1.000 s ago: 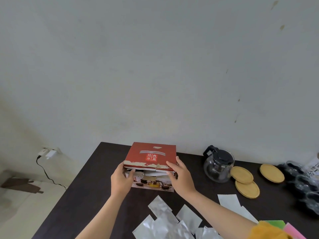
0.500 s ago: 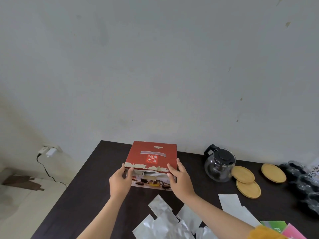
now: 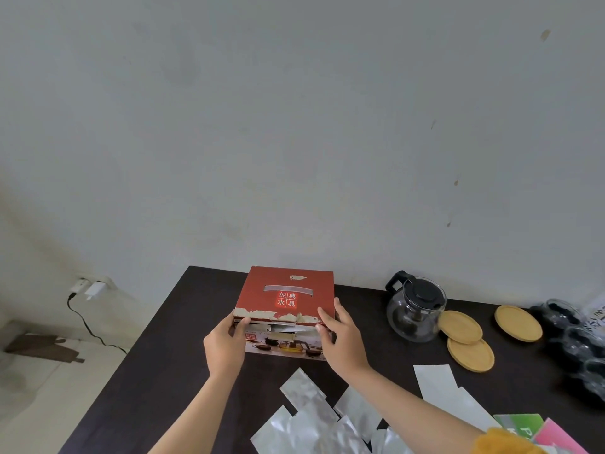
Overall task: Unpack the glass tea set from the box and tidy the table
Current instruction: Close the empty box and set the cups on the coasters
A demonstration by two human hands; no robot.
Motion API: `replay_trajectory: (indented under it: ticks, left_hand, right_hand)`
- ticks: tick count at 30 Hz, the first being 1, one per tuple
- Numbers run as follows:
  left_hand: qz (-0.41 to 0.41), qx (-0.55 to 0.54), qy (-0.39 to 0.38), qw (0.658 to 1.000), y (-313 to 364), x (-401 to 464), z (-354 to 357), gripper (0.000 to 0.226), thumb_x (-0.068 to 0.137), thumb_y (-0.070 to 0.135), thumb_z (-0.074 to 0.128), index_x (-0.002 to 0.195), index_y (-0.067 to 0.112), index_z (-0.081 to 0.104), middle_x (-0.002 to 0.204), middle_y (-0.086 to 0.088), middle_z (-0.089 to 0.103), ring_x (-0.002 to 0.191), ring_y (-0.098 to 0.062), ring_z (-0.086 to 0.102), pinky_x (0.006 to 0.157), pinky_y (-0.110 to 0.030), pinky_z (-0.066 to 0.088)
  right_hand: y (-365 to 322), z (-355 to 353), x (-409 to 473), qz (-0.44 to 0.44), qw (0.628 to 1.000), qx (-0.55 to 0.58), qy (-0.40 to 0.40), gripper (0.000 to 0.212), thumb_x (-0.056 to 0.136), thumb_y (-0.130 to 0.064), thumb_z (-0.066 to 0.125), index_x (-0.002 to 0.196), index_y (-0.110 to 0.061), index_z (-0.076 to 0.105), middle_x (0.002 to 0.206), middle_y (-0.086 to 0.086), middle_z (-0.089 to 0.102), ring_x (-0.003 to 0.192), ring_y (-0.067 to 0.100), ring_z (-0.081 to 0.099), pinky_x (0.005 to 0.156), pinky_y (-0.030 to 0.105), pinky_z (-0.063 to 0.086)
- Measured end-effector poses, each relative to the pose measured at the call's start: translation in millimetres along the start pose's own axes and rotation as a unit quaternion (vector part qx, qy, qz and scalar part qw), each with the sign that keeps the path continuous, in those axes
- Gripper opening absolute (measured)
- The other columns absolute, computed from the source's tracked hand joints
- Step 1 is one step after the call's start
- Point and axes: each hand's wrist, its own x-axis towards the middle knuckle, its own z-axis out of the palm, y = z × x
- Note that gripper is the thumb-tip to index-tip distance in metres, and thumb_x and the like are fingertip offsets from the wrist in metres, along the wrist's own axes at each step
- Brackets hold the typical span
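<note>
Item: red square cardboard tea-set box (image 3: 285, 294), flat on dark brown table (image 3: 170, 339) at my 12 o'clock. My left hand (image 3: 225, 345) and right hand (image 3: 340, 339) clamp its 2 near corners, equally close; torn lid edge faces me.

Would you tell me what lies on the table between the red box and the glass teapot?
Nothing: in the head view, only bare dark table separates the red box from the glass teapot.

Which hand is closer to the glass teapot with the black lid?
The right hand. It grips the near right corner of the red box, on the side facing the glass teapot. The left hand grips the box's near left corner, farther away.
</note>
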Motion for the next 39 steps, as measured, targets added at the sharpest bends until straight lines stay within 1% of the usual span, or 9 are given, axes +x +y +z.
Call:
replay_trajectory:
  ticks: [4,8,11,13,16,23,27,32,39]
  left_hand:
    - [0.001,0.017,-0.011,1.0,-3,2,0,0.025,0.091,0.028,0.061,0.109,0.013,0.069,0.082,0.008,0.067,0.075,-0.008,0.062,0.062,-0.019,0.046]
    - [-0.001,0.019,-0.011,1.0,-2,3,-1,0.039,0.09,0.03,0.062,0.123,0.008,0.062,0.093,0.0,0.069,0.081,-0.011,0.061,0.071,-0.023,0.049]
    - [0.006,0.019,-0.009,1.0,0,1,-2,0.032,0.09,0.027,0.062,0.116,0.009,0.065,0.082,0.01,0.064,0.074,-0.006,0.058,0.066,-0.019,0.046]
    - [0.004,0.01,-0.004,1.0,0,-1,-1,0.029,0.089,0.027,0.064,0.112,0.01,0.063,0.084,0.009,0.063,0.076,-0.007,0.059,0.066,-0.019,0.044]
    - [-0.012,-0.021,0.001,1.0,0,-3,0,0.033,0.086,0.028,0.067,0.113,0.012,0.055,0.096,0.004,0.063,0.084,-0.011,0.059,0.072,-0.023,0.046]
    - [-0.019,-0.025,-0.002,1.0,1,-4,-1,0.032,0.086,0.03,0.067,0.109,0.014,0.052,0.084,0.014,0.055,0.076,-0.006,0.057,0.067,-0.021,0.044]
    - [-0.022,-0.029,-0.001,0.999,2,-5,-1,0.03,0.085,0.03,0.068,0.106,0.015,0.052,0.086,0.01,0.056,0.081,-0.01,0.058,0.07,-0.023,0.045]
    - [-0.013,-0.031,0.005,0.999,1,-3,-5,0.03,0.084,0.043,0.065,0.097,0.018,0.055,0.084,0.008,0.062,0.078,-0.009,0.061,0.069,-0.024,0.048]
    - [-0.038,-0.013,-0.046,0.998,8,8,-8,0.025,0.088,0.034,0.063,0.096,0.012,0.057,0.087,0.002,0.064,0.081,-0.016,0.063,0.063,-0.022,0.047]
  right_hand:
    - [-1,2,-1,-0.001,1.0,0.002,0.004,0.04,0.096,-0.018,0.055,0.136,-0.016,0.052,0.156,0.003,0.025,0.143,0.016,0.027,0.106,0.018,0.032]
    - [0,3,0,-0.003,1.0,-0.007,0.012,0.04,0.096,-0.019,0.055,0.136,-0.015,0.052,0.156,0.003,0.026,0.143,0.018,0.027,0.108,0.024,0.033]
    - [1,3,1,-0.002,1.0,-0.016,0.015,0.04,0.096,-0.021,0.054,0.136,-0.015,0.052,0.155,0.005,0.028,0.142,0.019,0.029,0.109,0.028,0.035]
    - [1,3,1,-0.004,1.0,-0.019,0.016,0.04,0.096,-0.021,0.055,0.135,-0.015,0.053,0.155,0.005,0.029,0.142,0.019,0.03,0.109,0.029,0.036]
    - [2,3,1,-0.006,1.0,-0.017,0.023,0.04,0.096,-0.022,0.055,0.135,-0.015,0.053,0.154,0.006,0.031,0.141,0.02,0.032,0.108,0.028,0.036]
    - [4,5,0,-0.005,0.999,-0.025,0.029,0.04,0.095,-0.024,0.055,0.134,-0.014,0.053,0.153,0.006,0.033,0.14,0.021,0.034,0.107,0.029,0.038]
    - [7,8,-4,-0.008,0.999,-0.035,0.014,0.042,0.096,-0.027,0.052,0.136,-0.015,0.051,0.155,0.005,0.029,0.142,0.019,0.03,0.108,0.028,0.038]
    - [10,7,-6,-0.007,0.999,-0.039,-0.007,0.044,0.097,-0.03,0.05,0.138,-0.017,0.049,0.157,0.002,0.025,0.143,0.016,0.026,0.107,0.026,0.038]
    - [8,7,-5,0.002,0.999,-0.038,-0.002,0.043,0.097,-0.028,0.052,0.138,-0.016,0.05,0.156,0.002,0.027,0.143,0.017,0.027,0.108,0.026,0.036]
